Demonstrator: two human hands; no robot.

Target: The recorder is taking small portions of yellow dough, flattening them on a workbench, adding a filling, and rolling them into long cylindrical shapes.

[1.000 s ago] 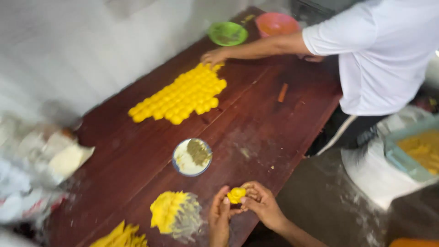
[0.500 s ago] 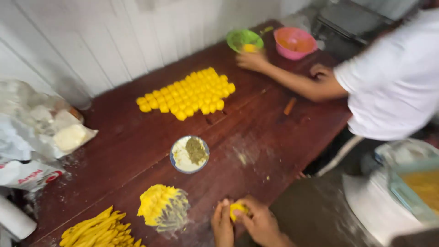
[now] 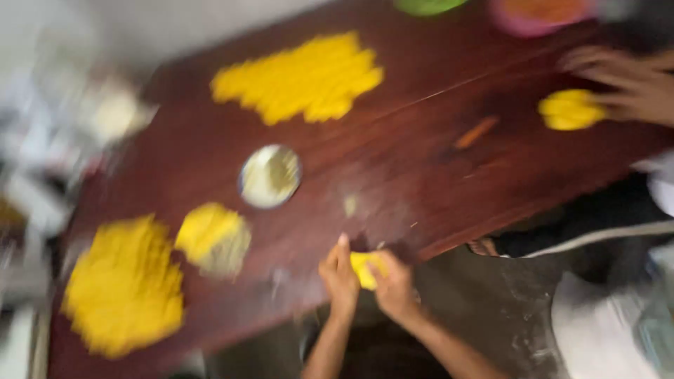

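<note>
The picture is blurred by camera motion. My left hand point(image 3: 340, 275) and my right hand point(image 3: 393, 284) meet at the near edge of a dark wooden table point(image 3: 393, 168), both closed around a small yellow dough piece point(image 3: 365, 268). A round bowl of pale and greenish filling point(image 3: 270, 175) stands just beyond my hands. To its left lies a yellow dough lump on a clear wrap point(image 3: 212, 237). A block of several shaped yellow pieces point(image 3: 300, 76) covers the far part of the table.
Another person's hand point(image 3: 628, 81) rests at the far right beside a yellow lump point(image 3: 570, 109). A heap of yellow strips point(image 3: 125, 284) lies near left. A green bowl point(image 3: 427, 5) and a pink bowl point(image 3: 544, 12) stand at the far edge; a small brown stick point(image 3: 476, 132) lies between.
The camera has swung and moved closer, so everything looks larger and smeared. My hands still hold the yellow piece. The other person's hand now lies by a yellow lump.
</note>
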